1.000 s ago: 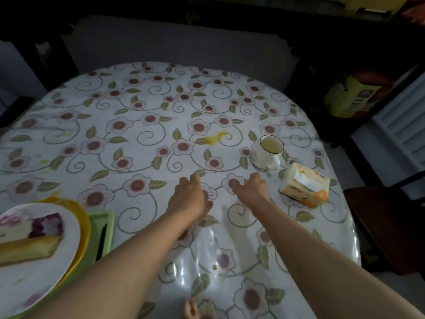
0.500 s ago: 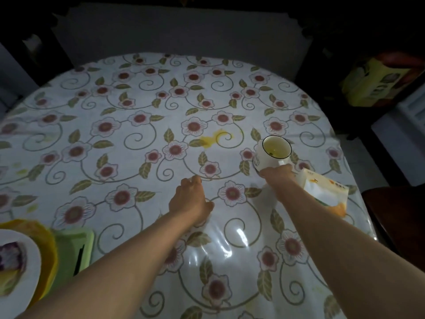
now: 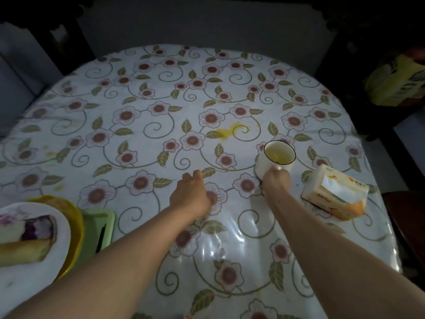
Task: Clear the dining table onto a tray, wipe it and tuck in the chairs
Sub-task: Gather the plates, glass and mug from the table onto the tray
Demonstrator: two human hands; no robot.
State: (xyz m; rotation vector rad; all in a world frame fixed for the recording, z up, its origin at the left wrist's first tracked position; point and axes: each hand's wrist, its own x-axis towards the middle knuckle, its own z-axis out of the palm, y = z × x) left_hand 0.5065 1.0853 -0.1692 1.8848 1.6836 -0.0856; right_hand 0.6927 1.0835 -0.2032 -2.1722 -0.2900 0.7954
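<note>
The white mug (image 3: 277,161) with a thin dark rim stands on the right part of the table (image 3: 138,134), and a little yellowish liquid is in its bottom. The right hand (image 3: 274,179) grasps it at the near side. The left hand (image 3: 192,192) lies loosely curled on the flowered cloth, holding nothing. A tissue pack (image 3: 335,193) lies just beside the mug.
</note>
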